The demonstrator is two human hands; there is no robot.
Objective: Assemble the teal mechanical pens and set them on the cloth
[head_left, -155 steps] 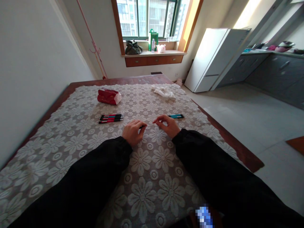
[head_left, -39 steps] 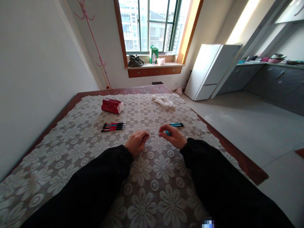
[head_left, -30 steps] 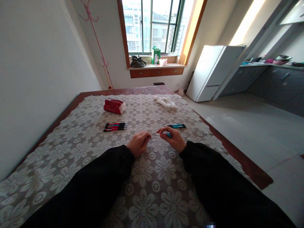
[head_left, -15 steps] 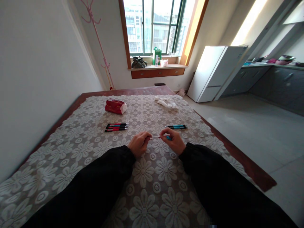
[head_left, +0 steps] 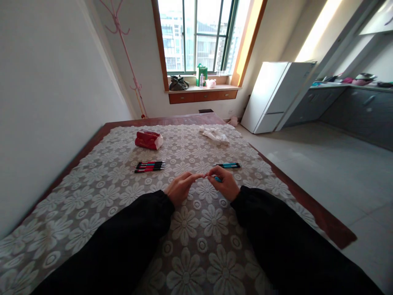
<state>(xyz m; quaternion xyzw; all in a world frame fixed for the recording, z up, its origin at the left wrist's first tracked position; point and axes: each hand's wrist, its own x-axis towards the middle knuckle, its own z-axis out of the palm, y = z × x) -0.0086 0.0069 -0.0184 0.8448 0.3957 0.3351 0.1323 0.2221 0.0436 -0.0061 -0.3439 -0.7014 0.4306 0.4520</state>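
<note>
- The left hand [head_left: 180, 189] and the right hand [head_left: 223, 183] meet above the middle of the surface [head_left: 92, 196], which carries a lace cloth with a flower pattern. Both forearms, in black sleeves, run in from the near edge and converge toward the centre.
- The right hand holds a teal pen part [head_left: 217, 178]; only a short teal end shows below the fingers, which are curled and pressed onto it. The curled grip appears to steady the part while the other hand works at its end.
- The left hand's thumb and forefinger are pinched together, tips directed at the right hand's fingertips. A thin pale piece, possibly a refill, seems to lie between the two pinches, but it is too small to confirm.
- Both wrists sit low, near or on the cloth; this appears to brace the hands for fine alignment.
- Red pens [head_left: 150, 165] lie side by side in a tidy row toward the left edge, well apart from the hands. Teal pens [head_left: 227, 165] lie together just beyond the right hand. The sorting by colour suggests two separate batches.
- A red tissue pack [head_left: 148, 139] and a white crumpled cloth [head_left: 215, 133] lie toward the far edge, clear of the working zone.
</note>
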